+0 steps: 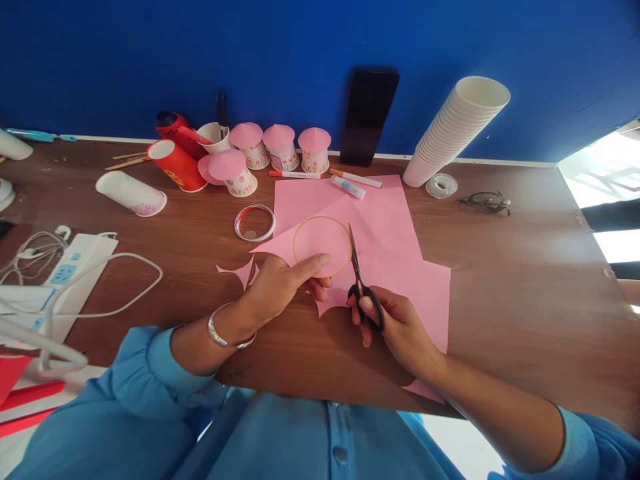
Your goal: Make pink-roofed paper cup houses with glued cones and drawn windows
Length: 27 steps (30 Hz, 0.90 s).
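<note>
"Watching from my remote seat, I find the circle-marked pink paper (323, 241) above the larger pink sheet (427, 293), mid-table. Hands?"

"My left hand (277, 287) pinches it, thumb on top; my right hand (401, 321) grips the black-handled scissors (358, 280) by the loops, blades beside the circle's right edge."

"Room to move?"

"Rightward, the wooden table (500, 300) runs broad toward the eyeglasses (485, 202). Leftward, paper scraps (243, 272) and the tape roll (240, 218) lie near. The blue partition (300, 60) bounds the far side, the blue shirt (295, 433) the near edge."

"Hard to see?"

"I can't tell whether the blades are parted. Some left fingers are partly under the paper; the power strip (75, 277) is cut off leftward."
</note>
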Available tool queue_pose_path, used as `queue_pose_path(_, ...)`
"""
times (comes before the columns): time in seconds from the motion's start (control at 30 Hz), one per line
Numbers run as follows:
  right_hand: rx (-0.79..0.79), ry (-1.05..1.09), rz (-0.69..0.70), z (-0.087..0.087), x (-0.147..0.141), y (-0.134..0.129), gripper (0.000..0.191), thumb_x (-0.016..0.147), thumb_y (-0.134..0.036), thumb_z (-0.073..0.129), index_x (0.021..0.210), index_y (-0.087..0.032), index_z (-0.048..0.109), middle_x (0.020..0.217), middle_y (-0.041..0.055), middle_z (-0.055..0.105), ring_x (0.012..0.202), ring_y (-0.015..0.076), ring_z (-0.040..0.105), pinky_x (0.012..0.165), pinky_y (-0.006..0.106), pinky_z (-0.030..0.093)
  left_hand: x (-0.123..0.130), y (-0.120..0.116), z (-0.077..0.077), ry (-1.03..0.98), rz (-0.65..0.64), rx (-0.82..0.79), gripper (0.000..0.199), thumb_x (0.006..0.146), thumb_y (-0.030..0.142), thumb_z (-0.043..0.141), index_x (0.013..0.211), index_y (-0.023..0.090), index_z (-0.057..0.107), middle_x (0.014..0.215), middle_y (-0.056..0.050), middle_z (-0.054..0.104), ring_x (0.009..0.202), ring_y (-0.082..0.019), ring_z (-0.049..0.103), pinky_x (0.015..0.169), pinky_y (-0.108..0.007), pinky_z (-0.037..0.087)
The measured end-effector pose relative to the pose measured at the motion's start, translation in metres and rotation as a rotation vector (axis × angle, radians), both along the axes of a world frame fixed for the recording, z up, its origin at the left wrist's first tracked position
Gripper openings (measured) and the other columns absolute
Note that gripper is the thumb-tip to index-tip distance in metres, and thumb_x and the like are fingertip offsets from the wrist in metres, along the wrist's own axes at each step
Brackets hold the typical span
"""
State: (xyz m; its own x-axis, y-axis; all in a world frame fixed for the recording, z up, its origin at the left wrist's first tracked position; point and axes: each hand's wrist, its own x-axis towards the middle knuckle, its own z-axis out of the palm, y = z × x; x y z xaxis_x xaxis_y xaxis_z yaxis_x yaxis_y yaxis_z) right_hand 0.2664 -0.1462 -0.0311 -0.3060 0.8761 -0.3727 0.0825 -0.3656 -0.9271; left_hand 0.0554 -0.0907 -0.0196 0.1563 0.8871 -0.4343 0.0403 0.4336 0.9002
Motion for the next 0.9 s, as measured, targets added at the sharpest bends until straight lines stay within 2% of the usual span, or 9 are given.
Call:
queue_pose_path(0.23,-0.01,-0.003,0.003,-0.0011,0.0003,-0.0003,0.057,0.093,-0.075,0.056,0.077,-0.021,0.062,0.052,-0.0027,0.057,0.051,0.0135,0.052,0.061,0.029,0.043,-0.0011,0.0014,0.0017,0.036,0.003,0.008,0.042,0.082,0.052,0.078,0.059,0.016,0.074,0.062,-0.007,0.075,0.054,-0.017,0.068,0.062,-0.03,0.057)
queue_pose_path(0.57,-0.024,0.028,0.004,-0.0025,0.0012,-0.001,0.056,0.092,-0.075,0.06,0.078,-0.02,0.063,0.053,-0.0036,0.056,0.05,0.0125,0.051,0.06,0.029,0.042,-0.0002,0.0051,0.0065,0.001,0.016,0.134,0.037,0.081,0.045,0.077,0.058,0.016,0.072,0.056,-0.004,0.071,0.046,-0.015,0.063,0.056,-0.03,0.056)
queue_pose_path(0.9,-0.06,0.05,-0.002,-0.0023,0.0009,-0.0016,0.057,0.09,-0.074,0.063,0.08,-0.019,0.063,0.066,-0.0025,0.06,0.048,0.0092,0.051,0.057,0.028,0.042,-0.003,0.0069,0.0057,-0.014,0.014,0.135,0.034,0.082,0.044,0.077,0.065,0.015,0.073,0.055,-0.003,0.071,0.05,-0.015,0.065,0.052,-0.027,0.054)
